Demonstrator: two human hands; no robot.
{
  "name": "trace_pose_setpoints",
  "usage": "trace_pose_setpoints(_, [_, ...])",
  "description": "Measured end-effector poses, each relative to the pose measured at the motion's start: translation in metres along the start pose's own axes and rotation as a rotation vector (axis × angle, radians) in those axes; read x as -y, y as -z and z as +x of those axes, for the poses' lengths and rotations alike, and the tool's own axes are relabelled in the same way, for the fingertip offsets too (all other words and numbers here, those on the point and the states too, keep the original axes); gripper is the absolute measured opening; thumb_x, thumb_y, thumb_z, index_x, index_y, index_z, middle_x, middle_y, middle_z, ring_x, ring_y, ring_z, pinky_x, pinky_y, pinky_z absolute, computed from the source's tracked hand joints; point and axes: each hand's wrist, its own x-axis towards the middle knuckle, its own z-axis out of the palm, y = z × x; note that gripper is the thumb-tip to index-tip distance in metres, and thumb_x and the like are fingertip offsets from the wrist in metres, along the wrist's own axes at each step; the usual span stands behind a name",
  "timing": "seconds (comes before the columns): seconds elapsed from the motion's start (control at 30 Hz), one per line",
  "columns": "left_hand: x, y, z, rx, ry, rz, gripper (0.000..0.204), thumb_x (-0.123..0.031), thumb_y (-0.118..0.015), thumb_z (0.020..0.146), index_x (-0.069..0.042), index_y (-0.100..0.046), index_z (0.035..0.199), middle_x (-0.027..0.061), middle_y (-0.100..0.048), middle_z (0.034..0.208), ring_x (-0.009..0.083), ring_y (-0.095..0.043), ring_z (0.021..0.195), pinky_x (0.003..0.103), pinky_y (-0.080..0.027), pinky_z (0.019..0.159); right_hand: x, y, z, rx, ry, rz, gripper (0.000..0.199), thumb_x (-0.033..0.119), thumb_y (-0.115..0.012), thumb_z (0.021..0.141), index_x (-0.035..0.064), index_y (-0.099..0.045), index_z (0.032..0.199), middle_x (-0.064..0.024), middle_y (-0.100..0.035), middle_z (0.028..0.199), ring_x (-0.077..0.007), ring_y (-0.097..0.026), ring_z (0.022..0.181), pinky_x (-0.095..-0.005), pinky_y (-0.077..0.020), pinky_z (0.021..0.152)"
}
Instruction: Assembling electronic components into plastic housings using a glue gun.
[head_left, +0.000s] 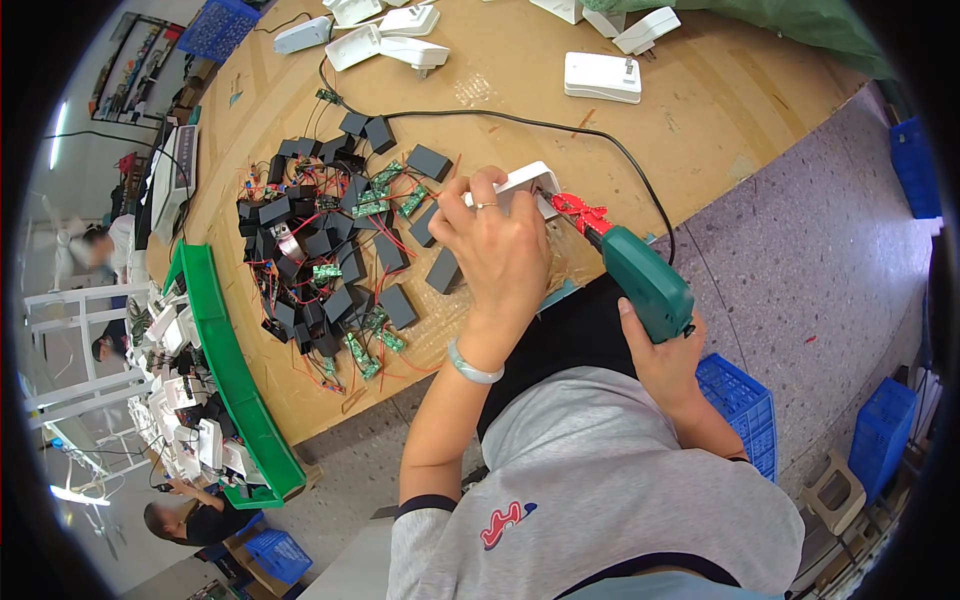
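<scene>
At the far left, beyond the counter (700, 110) edge, other people sit low by a cluttered line of white parts, and a long green tray (235, 370) runs along the counter's left side. Next to it on the brown counter lies a heap of black boxes (310, 260), tangled with red wires (395, 245) and small green circuit boards (375, 195). Toward the counter's far edge are several white casings (385, 35), and one more white casing (602, 77) lies alone further right.

The left hand (495, 250), with a ring on one finger and a pale bangle at the wrist, is curled over a white casing (530, 180) just right of the heap; the grip is closed on it, fingers wrapped over its top edge, holding it at the near edge of the counter. A black cord (560, 125) loops across the counter behind it.

Right of that, the red tip (580, 212) of a green power screwdriver (645, 280) touches the casing's right end. The right hand (665, 365) holds the screwdriver by its lower end, grip closed round the handle, thumb along the side.

Further right, on the speckled floor (800, 260), blue crates (745, 405) stand beside the person's grey-sleeved arm, with more at the far right rim.
</scene>
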Motion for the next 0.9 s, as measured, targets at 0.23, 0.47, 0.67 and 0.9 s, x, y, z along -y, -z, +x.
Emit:
trace_pose_setpoints(0.23, [-0.001, 0.0, 0.001, -0.001, 0.009, 0.005, 0.008, -0.01, -0.074, 0.078, -0.003, -0.072, 0.082, 0.0119, -0.057, 0.12, 0.0363, -0.047, 0.116, 0.05, -0.032, 0.09, 0.006, 0.004, 0.001, 0.018, -0.003, -0.047, 0.019, 0.005, -0.076, 0.089, 0.0002, -0.067, 0.104, -0.0062, -0.065, 0.085, -0.0133, -0.061, 0.074, -0.0286, -0.0491, 0.069])
trace_pose_setpoints(0.47, [-0.001, 0.001, 0.001, 0.0, 0.009, 0.004, 0.007, -0.01, -0.073, 0.079, -0.003, -0.071, 0.079, 0.0121, -0.057, 0.119, 0.0364, -0.047, 0.116, 0.05, -0.033, 0.089, 0.005, 0.014, -0.008, 0.002, -0.113, 0.066, 0.023, 0.004, -0.077, 0.089, -0.0019, -0.069, 0.109, -0.0054, -0.07, 0.091, -0.0122, -0.064, 0.078, -0.0273, -0.0506, 0.072])
trace_pose_setpoints(0.67, [-0.002, 0.005, 0.003, 0.032, 0.03, 0.016, 0.006, -0.011, -0.075, 0.08, -0.005, -0.073, 0.081, 0.011, -0.058, 0.12, 0.0364, -0.046, 0.116, 0.05, -0.033, 0.091, 0.0, 0.019, -0.008, -0.063, 0.006, 0.075, 0.016, 0.004, -0.074, 0.091, -0.0005, -0.07, 0.106, -0.0013, -0.065, 0.073, -0.0071, -0.06, 0.06, -0.0256, -0.0465, 0.055])
trace_pose_setpoints(0.9, [-0.004, 0.006, 0.002, 0.051, 0.063, 0.012, 0.005, -0.014, -0.076, 0.082, -0.01, -0.076, 0.085, 0.0095, -0.059, 0.12, 0.0366, -0.044, 0.118, 0.051, -0.033, 0.094, 0.008, 0.018, -0.011, -0.004, -0.118, 0.067, 0.02, 0.004, -0.078, 0.087, -0.0013, -0.07, 0.105, -0.0054, -0.07, 0.091, -0.0118, -0.064, 0.078, -0.027, -0.0507, 0.071])
